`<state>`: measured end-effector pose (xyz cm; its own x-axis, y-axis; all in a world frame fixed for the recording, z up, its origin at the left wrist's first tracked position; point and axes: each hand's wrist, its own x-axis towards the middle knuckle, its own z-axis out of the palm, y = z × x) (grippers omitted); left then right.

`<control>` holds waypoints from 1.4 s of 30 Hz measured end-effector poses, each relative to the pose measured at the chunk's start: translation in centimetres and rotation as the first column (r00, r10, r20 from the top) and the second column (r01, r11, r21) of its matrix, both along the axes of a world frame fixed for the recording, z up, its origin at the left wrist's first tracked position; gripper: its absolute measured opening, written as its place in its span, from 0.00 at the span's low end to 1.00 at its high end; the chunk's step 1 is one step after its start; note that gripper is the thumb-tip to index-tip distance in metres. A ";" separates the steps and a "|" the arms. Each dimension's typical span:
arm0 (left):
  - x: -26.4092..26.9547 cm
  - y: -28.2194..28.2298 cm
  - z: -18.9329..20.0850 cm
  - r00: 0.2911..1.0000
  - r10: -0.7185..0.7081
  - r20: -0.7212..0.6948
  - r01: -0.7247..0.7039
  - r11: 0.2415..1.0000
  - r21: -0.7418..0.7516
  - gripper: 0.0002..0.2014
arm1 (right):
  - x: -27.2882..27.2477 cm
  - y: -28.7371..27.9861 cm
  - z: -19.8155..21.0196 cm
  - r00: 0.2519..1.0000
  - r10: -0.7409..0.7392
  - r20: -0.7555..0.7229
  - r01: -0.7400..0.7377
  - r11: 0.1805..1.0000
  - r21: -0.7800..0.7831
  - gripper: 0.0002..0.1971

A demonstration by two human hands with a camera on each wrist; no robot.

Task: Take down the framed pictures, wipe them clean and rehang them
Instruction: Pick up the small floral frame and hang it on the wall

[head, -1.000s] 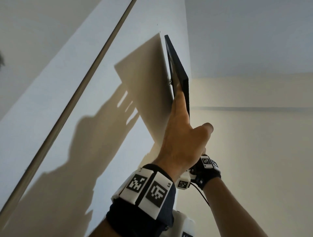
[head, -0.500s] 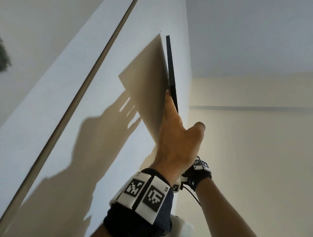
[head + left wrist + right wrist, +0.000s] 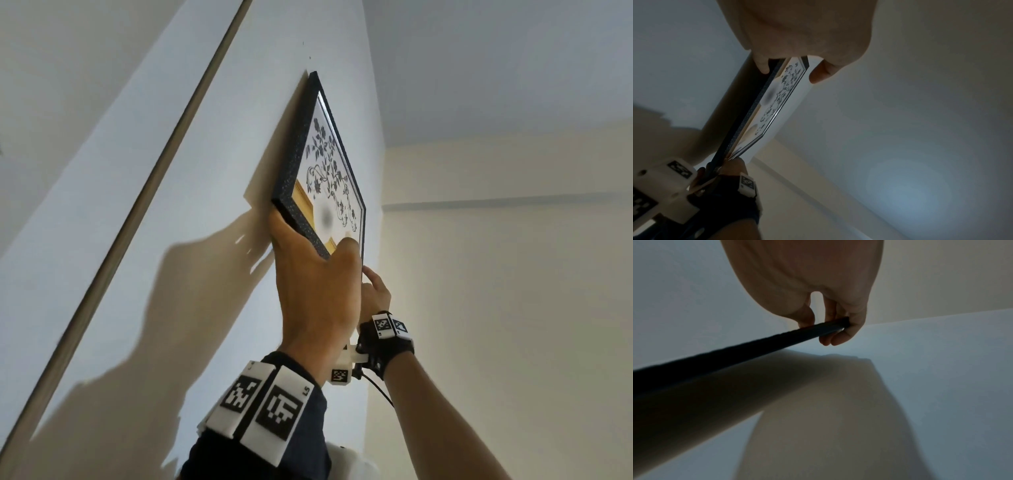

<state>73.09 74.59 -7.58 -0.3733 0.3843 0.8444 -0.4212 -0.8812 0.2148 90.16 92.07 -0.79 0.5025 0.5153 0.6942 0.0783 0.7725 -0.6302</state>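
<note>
A: What's changed?

B: A second ago the black-framed rectangular picture with the floral print (image 3: 323, 164) was edge-on, swung out from the pale wall (image 3: 191, 178), big shadow behind it. Now its front faces out and its back lies close to the wall, only a thin shadow left.

A: Hands?

B: Left hand (image 3: 315, 294) grips the frame's lower corner, thumb on the glass, fingers behind. Right hand (image 3: 375, 291) pinches the bottom edge further along; the right wrist view confirms it.

A: Hooked?

B: Can't tell, the back is hidden. Two small marks sit on the wall just above the frame's top corner.

A: Meaning?

B: Probably the rehang step: seating it. Don't let go until it catches.
</note>
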 end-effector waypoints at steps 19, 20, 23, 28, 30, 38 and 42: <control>-2.0 -0.4 -1.3 0.781 0.621 -0.066 -0.622 0.783 -0.001 0.38 | -0.3 4.6 -0.1 0.999 0.010 -0.049 -0.012 0.999 -0.041 0.27; -2.2 -0.4 -1.3 0.750 0.657 -0.080 -0.659 0.752 -0.004 0.39 | -0.1 4.9 -0.1 0.999 0.007 -0.044 -0.009 0.999 -0.049 0.26; -2.6 -0.5 -1.3 0.703 0.700 -0.127 -0.705 0.709 0.002 0.42 | 0.4 5.3 -0.2 1.000 -0.013 -0.008 0.012 0.999 -0.053 0.23; -2.8 -0.4 -1.2 0.609 0.760 -0.226 -0.781 0.624 -0.005 0.41 | 0.7 5.9 -0.7 1.000 -0.024 0.004 0.024 0.999 -0.035 0.21; -2.8 -0.4 -1.1 0.580 0.772 -0.259 -0.800 0.600 -0.006 0.43 | 0.8 6.2 -0.9 1.000 -0.013 -0.012 0.013 1.000 -0.022 0.21; -2.6 0.0 -1.3 0.531 0.801 -0.277 -0.836 0.548 -0.016 0.44 | 1.0 6.1 -1.1 1.000 0.010 0.025 -0.009 0.999 -0.031 0.22; -2.3 0.2 -1.6 0.513 0.808 -0.292 -0.848 0.529 -0.027 0.43 | 1.2 5.9 -1.0 0.997 0.007 0.079 -0.003 0.999 -0.052 0.24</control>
